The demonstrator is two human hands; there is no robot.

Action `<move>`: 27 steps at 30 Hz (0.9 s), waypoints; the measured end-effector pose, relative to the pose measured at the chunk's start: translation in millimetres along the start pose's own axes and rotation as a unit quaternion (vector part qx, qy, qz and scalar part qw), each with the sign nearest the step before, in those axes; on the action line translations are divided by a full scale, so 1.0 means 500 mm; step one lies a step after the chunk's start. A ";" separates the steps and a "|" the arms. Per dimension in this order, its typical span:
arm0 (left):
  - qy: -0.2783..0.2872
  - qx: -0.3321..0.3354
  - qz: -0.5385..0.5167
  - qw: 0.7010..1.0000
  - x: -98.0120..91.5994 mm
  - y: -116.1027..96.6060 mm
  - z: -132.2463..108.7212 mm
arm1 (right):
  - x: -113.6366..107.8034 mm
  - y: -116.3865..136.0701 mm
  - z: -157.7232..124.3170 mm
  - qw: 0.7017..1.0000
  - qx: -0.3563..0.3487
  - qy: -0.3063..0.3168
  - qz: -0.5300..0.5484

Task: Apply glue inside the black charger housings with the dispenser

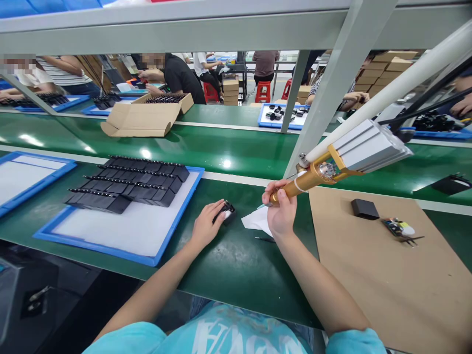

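Note:
My left hand (207,223) grips a small black plastic case (229,211) against the green bench, fingers bent over its top. Something white shows at the case's near side. In my right hand (282,211) is a gold-coloured cylindrical tool (300,184), held near its lower end with the fingers around it. A ribbed silver body (372,147) joins the tool's upper end. The thin tip points down left, apart from the case. Beneath that hand lies a white sheet (254,220), with dark tweezers or a similar slim tool (264,240) beside it.
To the left, a blue-rimmed tray (158,258) carries rows of black cases (129,182). A cardboard sheet (368,275) at right bears a black box (365,209) and a circuit board (398,227). A slanting metal post (324,98) stands ahead. Other people sit across the green conveyor (228,147).

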State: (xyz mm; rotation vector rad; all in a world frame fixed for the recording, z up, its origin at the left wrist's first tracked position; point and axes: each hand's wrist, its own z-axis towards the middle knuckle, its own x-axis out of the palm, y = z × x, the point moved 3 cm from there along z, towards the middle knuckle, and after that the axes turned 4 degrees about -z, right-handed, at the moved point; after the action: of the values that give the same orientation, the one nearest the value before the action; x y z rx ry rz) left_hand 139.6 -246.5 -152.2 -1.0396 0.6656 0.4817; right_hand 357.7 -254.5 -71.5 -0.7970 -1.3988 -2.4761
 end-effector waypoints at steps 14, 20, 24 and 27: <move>0.090 -0.041 0.009 0.995 0.004 -0.086 -0.009 | 0.042 0.016 -0.037 0.999 0.034 0.034 0.023; 0.073 -0.024 -0.005 0.997 -0.007 -0.111 -0.002 | 0.044 0.015 -0.042 0.998 0.022 0.041 0.036; 0.074 -0.026 -0.012 0.997 -0.011 -0.120 0.000 | 0.042 0.015 -0.040 0.998 0.010 0.037 0.046; 0.073 -0.025 -0.012 0.997 -0.007 -0.120 -0.002 | 0.038 0.015 -0.039 0.999 0.005 0.032 0.037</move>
State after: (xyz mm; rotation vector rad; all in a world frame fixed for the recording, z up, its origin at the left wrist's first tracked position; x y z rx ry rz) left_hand 175.6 -273.7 -112.7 -1.1374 0.7721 0.4055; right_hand 337.7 -272.9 -63.5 -0.7460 -1.3340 -2.4143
